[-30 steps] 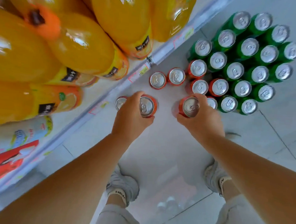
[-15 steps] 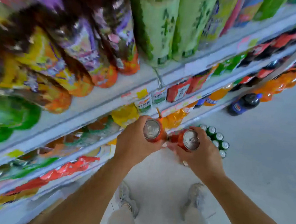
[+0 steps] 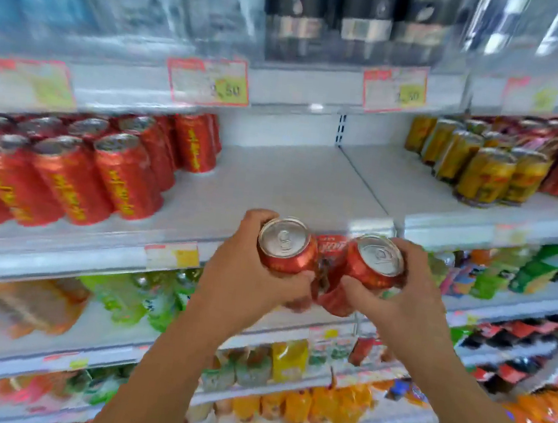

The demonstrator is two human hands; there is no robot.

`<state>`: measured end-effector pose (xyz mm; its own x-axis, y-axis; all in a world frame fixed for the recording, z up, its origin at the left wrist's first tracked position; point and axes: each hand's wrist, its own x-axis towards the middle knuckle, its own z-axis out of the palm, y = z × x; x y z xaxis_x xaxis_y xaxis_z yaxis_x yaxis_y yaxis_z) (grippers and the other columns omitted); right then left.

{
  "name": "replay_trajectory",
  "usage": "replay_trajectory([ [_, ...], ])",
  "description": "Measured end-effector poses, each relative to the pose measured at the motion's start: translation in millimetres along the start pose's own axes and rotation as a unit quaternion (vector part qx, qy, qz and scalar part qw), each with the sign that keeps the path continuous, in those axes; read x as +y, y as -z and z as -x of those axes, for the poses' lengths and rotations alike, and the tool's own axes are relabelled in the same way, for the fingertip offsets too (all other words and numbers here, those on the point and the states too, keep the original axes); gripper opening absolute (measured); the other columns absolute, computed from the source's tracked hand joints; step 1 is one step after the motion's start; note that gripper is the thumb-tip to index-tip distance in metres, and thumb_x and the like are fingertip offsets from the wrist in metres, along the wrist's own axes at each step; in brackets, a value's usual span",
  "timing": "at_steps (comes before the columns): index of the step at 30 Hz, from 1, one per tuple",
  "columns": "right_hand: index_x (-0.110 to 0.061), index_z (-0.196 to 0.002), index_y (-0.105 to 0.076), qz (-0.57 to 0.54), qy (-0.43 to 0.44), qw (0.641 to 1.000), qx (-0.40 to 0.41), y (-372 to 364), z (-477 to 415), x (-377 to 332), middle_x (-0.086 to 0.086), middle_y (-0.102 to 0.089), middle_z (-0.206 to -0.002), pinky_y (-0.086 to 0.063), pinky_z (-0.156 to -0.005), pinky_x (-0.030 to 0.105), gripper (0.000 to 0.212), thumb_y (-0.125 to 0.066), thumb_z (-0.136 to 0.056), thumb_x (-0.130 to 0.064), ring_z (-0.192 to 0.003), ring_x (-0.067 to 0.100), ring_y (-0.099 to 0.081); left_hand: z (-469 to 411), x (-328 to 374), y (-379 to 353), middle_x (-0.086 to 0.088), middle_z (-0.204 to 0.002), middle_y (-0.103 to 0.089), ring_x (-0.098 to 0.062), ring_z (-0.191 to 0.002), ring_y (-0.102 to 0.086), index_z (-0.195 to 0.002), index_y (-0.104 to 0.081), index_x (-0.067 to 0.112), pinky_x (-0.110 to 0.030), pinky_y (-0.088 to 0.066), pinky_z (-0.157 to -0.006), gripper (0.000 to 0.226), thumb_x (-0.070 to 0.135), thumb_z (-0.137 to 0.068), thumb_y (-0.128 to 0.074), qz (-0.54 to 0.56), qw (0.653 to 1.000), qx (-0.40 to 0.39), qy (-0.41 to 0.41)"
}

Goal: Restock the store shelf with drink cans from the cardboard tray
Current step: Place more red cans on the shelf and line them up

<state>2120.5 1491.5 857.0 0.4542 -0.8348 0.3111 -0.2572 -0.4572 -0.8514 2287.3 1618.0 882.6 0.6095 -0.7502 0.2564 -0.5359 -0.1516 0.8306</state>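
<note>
Hands are both full: our left hand [image 3: 246, 277] grips the left can [image 3: 285, 250], our right hand [image 3: 398, 303] grips the right can [image 3: 373, 266], tops up, just in front of the shelf [image 3: 290, 185]; red cans [image 3: 103, 165] stand on its left end.

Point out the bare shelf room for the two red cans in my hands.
The white shelf board lies bare between the rows of red cans at left and the gold cans at right. Both those ends are crowded.

White metal shelves [image 3: 291, 178] are filling the whole frame, and price tags [image 3: 208, 81] are hanging along their front edges, upper centre.
</note>
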Motion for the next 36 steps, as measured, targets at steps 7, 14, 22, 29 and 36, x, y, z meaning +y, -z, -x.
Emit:
replay_trajectory([
  [7,-0.035,-0.117,-0.052,-0.069,0.081,0.993,-0.045,-44,-50,-82,-0.022,-0.064,-0.098,-0.045,-0.079,0.014,0.06,-0.084,-0.066,-0.037,-0.088,-0.008,-0.061,-13,-2,91,0.024,-0.09,-0.07,0.007,-0.077,-0.065,-0.109,-0.059,0.032,-0.006,-0.046,-0.069,0.05,0.012,-0.071,-0.084,0.117,0.985,0.126,-0.024],
  [14,-0.033,-0.124,-0.051,-0.078,0.108,0.985,-0.109,-121,-88,-116,-0.022,-0.062,-0.106,-0.044,-0.081,0.018,0.061,-0.08,-0.07,-0.033,-0.093,-0.007,-0.059,-10,-46,134,0.015,-0.102,-0.07,0.004,-0.088,-0.066,-0.121,-0.058,0.033,-0.01,-0.049,-0.073,0.059,0.02,-0.07,-0.086,0.146,0.961,0.233,0.011],
  [22,-0.033,-0.125,-0.047,-0.038,0.084,0.988,-0.123,-193,-107,-125,-0.013,-0.06,-0.108,-0.047,-0.087,0.029,0.06,-0.077,-0.073,-0.04,-0.102,0.012,-0.059,-5,-69,161,0.017,-0.106,-0.07,-0.001,-0.096,-0.066,-0.122,-0.057,0.034,-0.027,-0.051,-0.085,0.055,0.017,-0.076,-0.082,0.142,0.957,0.252,0.023],
  [29,-0.03,-0.135,-0.038,-0.093,0.053,0.977,-0.186,-206,-110,-116,-0.009,-0.056,-0.116,-0.044,-0.088,0.027,0.077,-0.083,-0.072,-0.026,-0.103,0.01,-0.057,-7,-70,159,0.015,-0.109,-0.069,-0.003,-0.1,-0.066,-0.123,-0.055,0.036,-0.027,-0.053,-0.089,0.061,0.022,-0.071,-0.084,0.116,0.969,0.22,-0.002],
  [36,-0.015,-0.136,-0.04,-0.01,0.058,0.983,-0.171,-223,-127,-108,0.004,-0.055,-0.132,-0.044,-0.093,0.031,0.075,-0.081,-0.075,-0.03,-0.117,0.022,-0.056,-6,-71,156,0.015,-0.116,-0.065,0.002,-0.104,-0.063,-0.132,-0.051,0.033,-0.016,-0.052,-0.088,0.068,0.016,-0.074,-0.083,0.11,0.971,0.213,-0.004],
])
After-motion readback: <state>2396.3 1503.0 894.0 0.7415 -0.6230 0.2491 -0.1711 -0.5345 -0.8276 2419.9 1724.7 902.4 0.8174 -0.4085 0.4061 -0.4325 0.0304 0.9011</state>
